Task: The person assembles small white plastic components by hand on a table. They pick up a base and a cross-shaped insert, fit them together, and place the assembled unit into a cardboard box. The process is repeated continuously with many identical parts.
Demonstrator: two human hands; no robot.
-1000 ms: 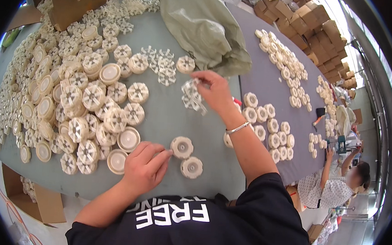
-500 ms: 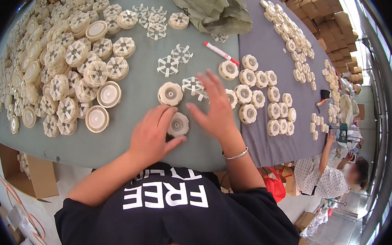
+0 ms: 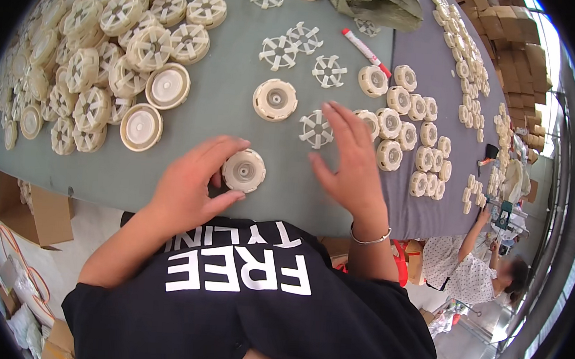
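Note:
My left hand (image 3: 192, 181) curves its fingers and thumb round the edge of a round cream plastic part (image 3: 244, 171), which lies face up on the table with a recessed centre. My right hand (image 3: 354, 162) hovers to its right, fingers apart and holding nothing. Close to those fingertips lies a white six-armed plastic spider piece (image 3: 316, 129). Farther off is another spider piece (image 3: 329, 71), with two more overlapping (image 3: 279, 52) to its left. A second round cream part (image 3: 275, 100) sits alone beyond my left hand.
A large heap of round cream parts (image 3: 97, 69) covers the left of the table. Finished-looking rows of similar parts (image 3: 406, 131) stand on the grey cloth at right. A red-and-white marker (image 3: 366, 51) and a green sack (image 3: 377, 4) lie farther back. Another person (image 3: 460, 262) works at far right.
The view has shifted. My left hand has drawn its round part nearer, away from the other one. Two spider pieces that lay together by my right hand are now apart.

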